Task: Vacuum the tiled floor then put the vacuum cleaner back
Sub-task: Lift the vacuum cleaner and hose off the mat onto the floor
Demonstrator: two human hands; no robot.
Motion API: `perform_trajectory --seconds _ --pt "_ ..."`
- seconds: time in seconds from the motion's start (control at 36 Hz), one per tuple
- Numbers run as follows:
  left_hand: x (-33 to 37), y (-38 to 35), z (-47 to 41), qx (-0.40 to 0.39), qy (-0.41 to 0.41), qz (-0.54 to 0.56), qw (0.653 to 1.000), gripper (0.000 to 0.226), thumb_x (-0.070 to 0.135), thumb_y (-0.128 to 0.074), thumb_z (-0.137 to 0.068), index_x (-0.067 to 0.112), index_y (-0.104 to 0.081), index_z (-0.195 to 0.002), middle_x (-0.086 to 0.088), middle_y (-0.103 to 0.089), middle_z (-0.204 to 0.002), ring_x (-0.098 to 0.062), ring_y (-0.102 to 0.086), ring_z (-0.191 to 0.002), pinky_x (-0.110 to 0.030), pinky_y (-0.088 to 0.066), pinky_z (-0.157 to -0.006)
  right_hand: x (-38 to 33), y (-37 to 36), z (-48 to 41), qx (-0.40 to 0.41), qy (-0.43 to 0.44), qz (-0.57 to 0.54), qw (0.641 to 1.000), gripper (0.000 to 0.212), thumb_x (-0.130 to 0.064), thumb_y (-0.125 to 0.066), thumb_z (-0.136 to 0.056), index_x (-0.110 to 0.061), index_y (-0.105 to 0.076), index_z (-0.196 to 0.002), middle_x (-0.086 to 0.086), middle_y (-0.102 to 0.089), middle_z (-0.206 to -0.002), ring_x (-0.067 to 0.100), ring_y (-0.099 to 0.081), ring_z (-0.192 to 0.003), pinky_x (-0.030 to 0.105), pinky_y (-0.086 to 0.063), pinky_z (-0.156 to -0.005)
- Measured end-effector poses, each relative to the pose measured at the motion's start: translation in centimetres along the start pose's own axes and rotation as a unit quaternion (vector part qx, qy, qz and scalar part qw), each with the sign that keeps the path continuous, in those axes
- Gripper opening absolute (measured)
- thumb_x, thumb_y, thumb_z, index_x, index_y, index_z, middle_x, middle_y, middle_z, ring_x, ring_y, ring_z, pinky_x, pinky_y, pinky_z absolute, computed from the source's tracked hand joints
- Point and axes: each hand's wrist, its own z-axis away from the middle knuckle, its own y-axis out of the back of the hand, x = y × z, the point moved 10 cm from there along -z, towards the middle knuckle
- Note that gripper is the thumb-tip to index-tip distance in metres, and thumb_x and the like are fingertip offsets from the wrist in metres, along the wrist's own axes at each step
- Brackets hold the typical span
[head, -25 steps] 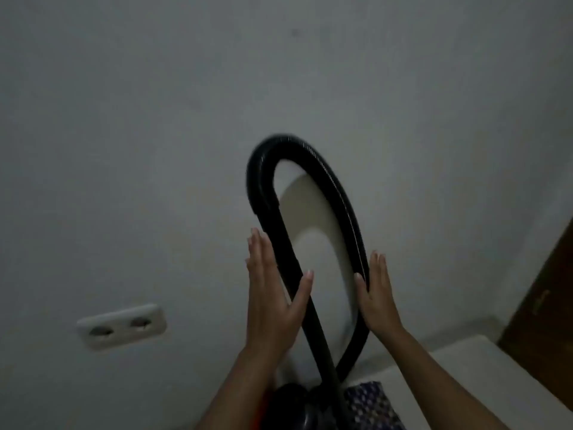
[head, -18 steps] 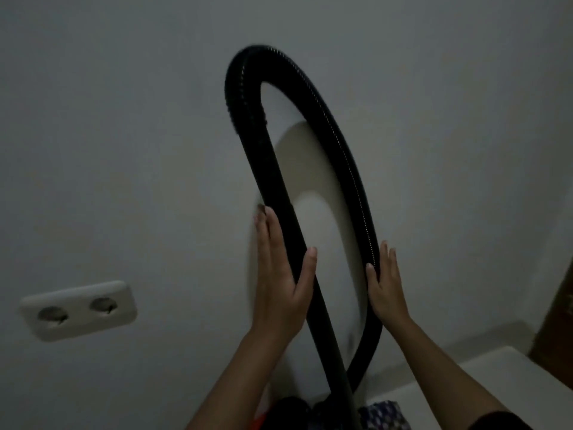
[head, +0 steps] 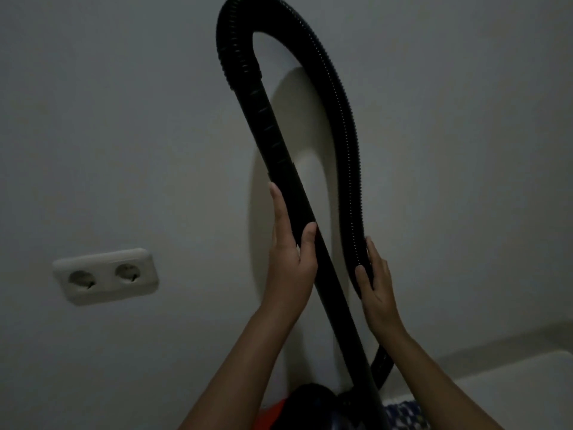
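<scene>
**Edges, open room.** Bare pale wall (head: pixel 124 119) from 7 o'clock round to 3 o'clock. Pale flat surface (head: pixel 511 383) at 4 o'clock, meeting the wall along a low ledge line.

**Surroundings.** Double wall socket (head: pixel 105 276) at 9 o'clock, white, well apart from the hose loop. Black vacuum body (head: pixel 310 405) at 6 o'clock, cut off by the lower edge, with an orange patch on its left flank. Blue-and-white patterned cloth (head: pixel 403 414) at 5 o'clock, just beside the body.

**Task item.** Black wand (head: pixel 266 131) rising from the body toward 12 o'clock, leaning left. Ribbed hose (head: pixel 347 119) joined at its top, arching over at 12 o'clock and dropping down the right side to 5 o'clock, close to the wall.

**Grip.**
- Left grip (head: pixel 290 259) at centre, clasping the wand: fingers straight along the left side, thumb laid across the front.
- Right grip (head: pixel 376 283) toward 4 o'clock, pinching the descending hose: thumb in front, fingers behind.
</scene>
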Motion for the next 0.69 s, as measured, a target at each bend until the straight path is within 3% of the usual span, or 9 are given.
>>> perform_trajectory --seconds 0.11,0.19,0.28,0.33,0.39,0.47,0.53,0.58,0.69 --pt "-0.2 1.5 1.0 -0.001 0.032 0.008 0.999 0.070 0.016 -0.038 -0.100 0.044 0.014 -0.137 0.044 0.005 -0.136 0.033 -0.004 -0.125 0.007 -0.013 -0.101 -2.3 -3.1 2.1 -0.042 0.031 0.041 0.998 0.075 -0.087 -0.014 -0.075 -0.054 0.003 -0.140 -0.056 -0.001 -0.136 -0.029 -0.009 -0.127 0.025 -0.009 -0.110" --pt "-0.2 3.1 1.6 0.004 0.052 0.010 0.999 0.071 0.010 -0.037 -0.100 0.035 0.017 -0.139 0.040 0.004 -0.133 0.042 -0.011 -0.113 0.012 -0.019 -0.092 -3.6 -4.2 3.4 -0.062 0.043 0.070 0.995 0.086 -0.091 -0.021 -0.069 -0.054 0.009 -0.140 -0.046 -0.001 -0.141 -0.008 -0.016 -0.135 0.035 -0.011 -0.111" --pt "-0.4 4.8 1.9 0.000 0.078 0.021 0.997 0.076 0.007 -0.040 -0.099 0.022 0.017 -0.147 0.041 -0.009 -0.131 0.044 -0.028 -0.097 0.010 -0.029 -0.082 -5.1 -6.0 4.9 -0.102 0.066 0.120 0.985 0.101 -0.090 -0.036 -0.064 -0.053 0.016 -0.142 -0.027 -0.023 -0.142 0.001 -0.029 -0.125 0.034 -0.020 -0.105" --pt "-0.7 6.3 2.0 0.014 0.093 0.030 0.995 0.080 0.011 -0.043 -0.099 0.022 0.020 -0.147 0.026 -0.020 -0.149 0.037 -0.038 -0.098 0.002 -0.035 -0.086 -5.3 -7.0 5.8 -0.105 0.068 0.136 0.983 0.105 -0.082 -0.048 -0.066 -0.049 0.014 -0.144 -0.010 -0.038 -0.139 0.009 -0.040 -0.121 0.032 -0.024 -0.099" --pt "-0.7 7.6 2.0 0.027 0.089 0.023 0.995 0.081 0.013 -0.044 -0.098 0.023 0.020 -0.147 0.016 -0.013 -0.157 0.035 -0.039 -0.101 0.002 -0.036 -0.089 -5.4 -7.7 6.5 -0.093 0.076 0.137 0.983 0.101 -0.073 -0.053 -0.070 -0.044 0.006 -0.147 -0.001 -0.045 -0.137 0.017 -0.047 -0.120 0.032 -0.027 -0.095" --pt "-1.1 10.2 2.4 0.078 0.076 0.007 0.994 0.081 0.007 -0.045 -0.098 0.016 0.017 -0.149 0.039 -0.004 -0.136 0.037 -0.037 -0.103 0.005 -0.035 -0.088 -5.4 -9.0 7.4 -0.089 0.079 0.122 0.985 0.097 -0.072 -0.054 -0.070 -0.041 -0.003 -0.147 0.000 -0.051 -0.130 0.017 -0.051 -0.114 0.034 -0.032 -0.094" --pt "-1.2 11.6 3.3 0.105 0.071 -0.007 0.992 0.081 0.010 -0.046 -0.098 0.020 0.016 -0.149 0.029 -0.002 -0.149 0.017 -0.035 -0.128 -0.015 -0.037 -0.108 -5.7 -10.0 8.0 -0.101 0.089 0.124 0.983 0.099 -0.080 -0.049 -0.070 -0.037 -0.006 -0.148 0.002 -0.054 -0.126 0.019 -0.053 -0.111 0.035 -0.036 -0.093" --pt "-1.8 12.9 4.4 0.120 0.071 -0.013 0.990 0.081 0.015 -0.047 -0.098 0.024 0.015 -0.149 0.019 -0.003 -0.154 -0.008 -0.026 -0.143 -0.038 -0.033 -0.115 -5.9 -11.0 8.5 -0.122 0.099 0.134 0.979 0.100 -0.079 -0.049 -0.069 -0.033 -0.009 -0.148 0.003 -0.054 -0.130 0.021 -0.054 -0.113 0.036 -0.037 -0.091" --pt "-2.6 15.0 6.2 0.145 0.068 -0.015 0.987 0.082 0.031 -0.050 -0.094 0.042 0.013 -0.145 -0.021 -0.018 -0.156 -0.039 -0.038 -0.135 -0.051 -0.041 -0.107 -6.6 -11.7 9.3 -0.163 0.124 0.150 0.967 0.099 -0.068 -0.057 -0.071 -0.033 -0.007 -0.148 0.006 -0.052 -0.133 0.023 -0.055 -0.114 0.037 -0.040 -0.089"
